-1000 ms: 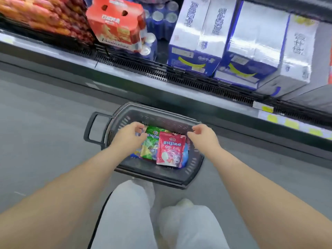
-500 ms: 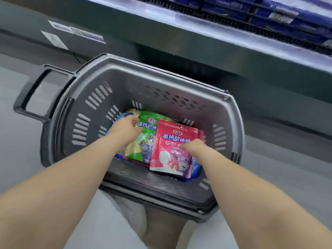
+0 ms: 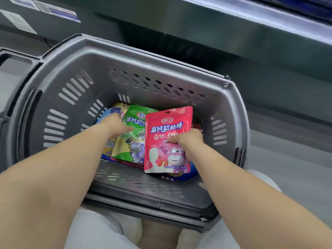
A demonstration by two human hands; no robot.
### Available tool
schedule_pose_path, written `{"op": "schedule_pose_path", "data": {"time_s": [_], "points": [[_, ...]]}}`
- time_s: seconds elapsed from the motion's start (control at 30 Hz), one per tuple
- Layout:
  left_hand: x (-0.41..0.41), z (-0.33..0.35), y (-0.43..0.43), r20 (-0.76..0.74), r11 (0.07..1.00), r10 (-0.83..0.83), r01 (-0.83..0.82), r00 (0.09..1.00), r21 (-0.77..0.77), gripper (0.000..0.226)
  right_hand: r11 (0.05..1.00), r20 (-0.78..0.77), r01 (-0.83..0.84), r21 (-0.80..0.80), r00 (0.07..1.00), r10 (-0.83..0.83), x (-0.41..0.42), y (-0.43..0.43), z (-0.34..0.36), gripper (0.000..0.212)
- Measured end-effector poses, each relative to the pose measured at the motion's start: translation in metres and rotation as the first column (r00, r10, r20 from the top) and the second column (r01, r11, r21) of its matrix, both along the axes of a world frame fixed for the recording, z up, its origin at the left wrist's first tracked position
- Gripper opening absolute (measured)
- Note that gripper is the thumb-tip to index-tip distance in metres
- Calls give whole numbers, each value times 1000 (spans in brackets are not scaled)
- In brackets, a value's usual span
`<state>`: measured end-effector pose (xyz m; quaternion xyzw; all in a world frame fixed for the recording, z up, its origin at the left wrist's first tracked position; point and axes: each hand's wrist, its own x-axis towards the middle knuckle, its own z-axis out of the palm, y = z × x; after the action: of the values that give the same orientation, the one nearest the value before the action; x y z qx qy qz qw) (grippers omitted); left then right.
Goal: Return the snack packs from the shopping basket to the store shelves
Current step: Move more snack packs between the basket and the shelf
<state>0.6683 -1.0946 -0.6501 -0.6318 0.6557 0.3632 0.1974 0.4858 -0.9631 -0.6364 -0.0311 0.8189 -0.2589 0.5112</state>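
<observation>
Right now the step in hand looks like lifting the top pouch out. The right hand (image 3: 186,139) pinches the red snack pack (image 3: 167,141) at its right edge, thumb on the front. The pack stands tilted up off the pile inside the grey shopping basket (image 3: 143,49).

The left hand (image 3: 115,125) lies on the green snack pack (image 3: 133,141) just beside it; whether it grips or only presses I cannot tell.

To do this well, let the left hand hold the pile down so only one pouch rises. Then lift it clear of the basket wall toward the store shelf (image 3: 251,17) behind.

Counted: one basket, one red pack, one green. Blue packs (image 3: 106,155) show in two places beneath, plus a darker red edge, and the full number is hidden.
</observation>
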Motion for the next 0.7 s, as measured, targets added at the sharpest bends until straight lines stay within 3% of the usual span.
{"op": "schedule_pose_path", "data": {"time_s": [0.13, 0.23, 0.37, 0.43, 0.53, 0.7], "points": [[-2, -7, 7, 51, 991, 37, -43, 998, 129, 80, 988, -200, -137, -78, 972, 119, -12, 8, 17, 46], [-2, -8, 12, -58, 965, 187, -172, 981, 197, 54, 983, -230, -98, -156, 971, 60, -18, 15, 24, 43], [-5, 14, 17, -74, 827, 457, -393, 886, 402, 31, 978, -211, -82, -191, 977, 40, -19, 15, 29, 33], [-5, 29, 20, -113, 847, 469, -409, 876, 340, 31, 977, -171, -47, -210, 985, 11, -18, 16, 34, 29], [4, 44, 27, -170, 926, 376, -373, 911, 53, 44, 970, -117, 1, -245, 993, -30, -16, 16, 38, 29], [22, 91, 36, -269, 869, 494, -475, 827, 136, 30, 958, -28, 33, -284, 999, -43, -7, 8, 74, 21]]}}
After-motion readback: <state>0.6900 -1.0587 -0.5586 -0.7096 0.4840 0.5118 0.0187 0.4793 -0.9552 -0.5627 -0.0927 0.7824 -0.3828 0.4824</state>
